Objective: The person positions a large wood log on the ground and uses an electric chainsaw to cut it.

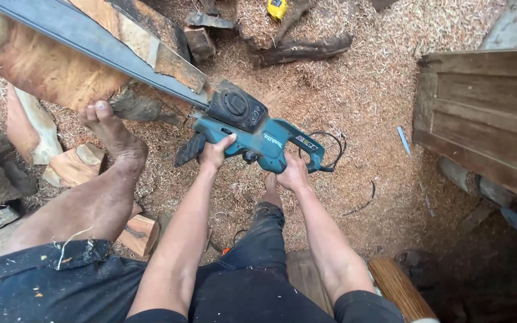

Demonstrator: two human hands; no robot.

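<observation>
Both hands' fingers closed on the chainsaw [252,134]: left hand [215,152] front, right hand [293,173] rear; bar toward 10 o'clock; keep the bracing foot [112,128] clear on the log [43,60].

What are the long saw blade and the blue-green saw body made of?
The saw bar looks like dull grey metal: flat, smooth, faintly shiny. The saw body, held by the left hand and right hand, looks like moulded plastic, teal with black parts, probably.

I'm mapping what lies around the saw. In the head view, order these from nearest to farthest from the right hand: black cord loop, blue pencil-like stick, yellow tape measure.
From the right hand:
1. Black cord loop, just right of it.
2. Blue stick, farther right on sawdust.
3. Yellow tape measure, top edge.
</observation>
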